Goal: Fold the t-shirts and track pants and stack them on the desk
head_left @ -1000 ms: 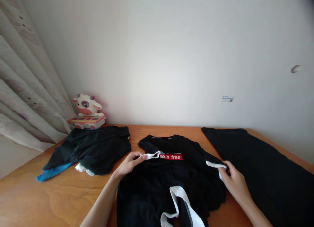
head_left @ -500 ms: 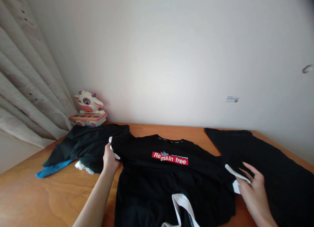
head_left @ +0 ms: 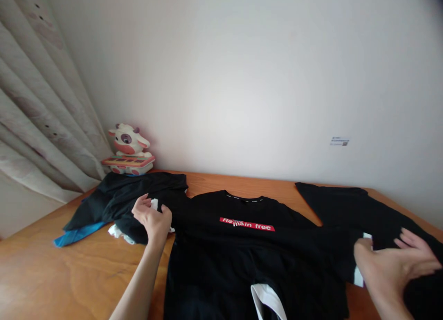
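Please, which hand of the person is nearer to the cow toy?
Left. The left hand is in front of the cow toy, slightly right of it; the right hand is far to the right.

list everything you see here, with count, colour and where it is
curtain: 1, pale, far left
wall: 1, whitish, behind table
label: 1, blue-grey print, on wall, right
cow toy: 1, mostly white and pink, back left
table: 1, orange-brown, under clothes
clothes heap: count unclear, black with blue and white parts, left
black cloth: 1, black, right
shirt: 1, black, red "Remain free" print, centre
cuffs: 2, white, shirt's sleeve ends
strip: 1, white, bottom edge
left grip: 1, bare hand, at left cuff
right grip: 1, bare hand, at right cuff
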